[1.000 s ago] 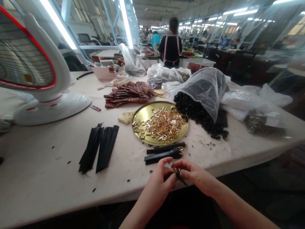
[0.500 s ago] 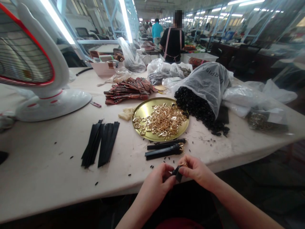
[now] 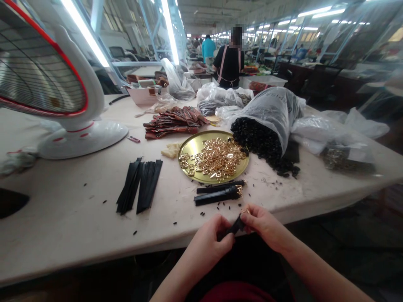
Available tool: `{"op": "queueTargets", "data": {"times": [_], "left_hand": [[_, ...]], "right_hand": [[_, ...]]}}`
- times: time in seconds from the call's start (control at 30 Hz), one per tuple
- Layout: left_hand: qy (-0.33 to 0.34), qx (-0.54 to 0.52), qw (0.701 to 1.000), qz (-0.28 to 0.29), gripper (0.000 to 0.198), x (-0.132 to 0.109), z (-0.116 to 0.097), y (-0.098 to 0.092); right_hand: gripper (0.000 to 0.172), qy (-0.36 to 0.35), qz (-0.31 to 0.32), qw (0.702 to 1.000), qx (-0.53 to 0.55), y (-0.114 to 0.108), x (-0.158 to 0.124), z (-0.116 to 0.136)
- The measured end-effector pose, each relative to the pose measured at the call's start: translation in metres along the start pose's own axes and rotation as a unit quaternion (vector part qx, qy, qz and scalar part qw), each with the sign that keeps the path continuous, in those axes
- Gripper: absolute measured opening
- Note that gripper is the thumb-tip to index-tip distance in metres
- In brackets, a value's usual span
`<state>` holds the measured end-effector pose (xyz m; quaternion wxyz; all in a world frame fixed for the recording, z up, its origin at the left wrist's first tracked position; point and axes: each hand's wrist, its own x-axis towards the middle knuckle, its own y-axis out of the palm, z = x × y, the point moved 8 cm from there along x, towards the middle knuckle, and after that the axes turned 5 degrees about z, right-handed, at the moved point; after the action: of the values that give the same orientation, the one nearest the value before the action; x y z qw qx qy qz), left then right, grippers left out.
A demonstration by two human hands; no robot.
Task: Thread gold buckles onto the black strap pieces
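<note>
Between my hands, just over the table's front edge, is a black strap (image 3: 235, 227). My left hand (image 3: 217, 233) is closed on its lower left part. The fingers of my right hand (image 3: 256, 220) pinch the other end, where a small gold buckle (image 3: 245, 212) shows at the fingertips. Just beyond lie black straps with gold buckles (image 3: 217, 196), side by side. A round gold tray (image 3: 192, 147) behind them carries a heap of gold buckles (image 3: 222, 157). Two bundles of plain black straps (image 3: 149, 184) rest to the left.
A white fan (image 3: 85, 136) stands at the left. Small black loops spill from a plastic bag (image 3: 267, 111) right of the tray. Reddish-brown strips (image 3: 176, 121) lie behind it. More plastic bags (image 3: 321, 128) are at the right. A person (image 3: 229, 65) stands beyond the table.
The strap between my hands has turned and shows more of its length. My right fingers have shifted along the buckle end. The whole view has swung slightly left.
</note>
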<state>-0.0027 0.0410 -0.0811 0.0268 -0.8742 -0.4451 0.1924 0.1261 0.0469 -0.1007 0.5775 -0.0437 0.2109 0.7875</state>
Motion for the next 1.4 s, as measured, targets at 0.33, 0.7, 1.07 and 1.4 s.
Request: {"op": "queueTargets", "data": {"times": [0.33,0.7,1.07,1.4], "left_hand": [[-0.047,-0.119,0.990,0.053,0.021,0.002,0.010,0.017],[-0.122,-0.190,0.972,0.067,0.021,0.001,0.027,0.021],[-0.153,-0.248,0.954,0.066,0.018,0.011,0.046,0.030],[-0.137,-0.246,0.954,0.102,0.028,0.012,0.045,0.028]], "right_hand": [[0.029,-0.052,-0.053,0.991,-0.108,0.000,-0.010,0.007],[0.012,0.005,0.013,0.980,-0.197,0.007,-0.011,-0.002],[0.010,-0.109,0.101,0.864,-0.481,0.027,-0.011,0.025],[0.005,-0.007,0.027,0.940,-0.340,-0.003,0.001,-0.011]]}}
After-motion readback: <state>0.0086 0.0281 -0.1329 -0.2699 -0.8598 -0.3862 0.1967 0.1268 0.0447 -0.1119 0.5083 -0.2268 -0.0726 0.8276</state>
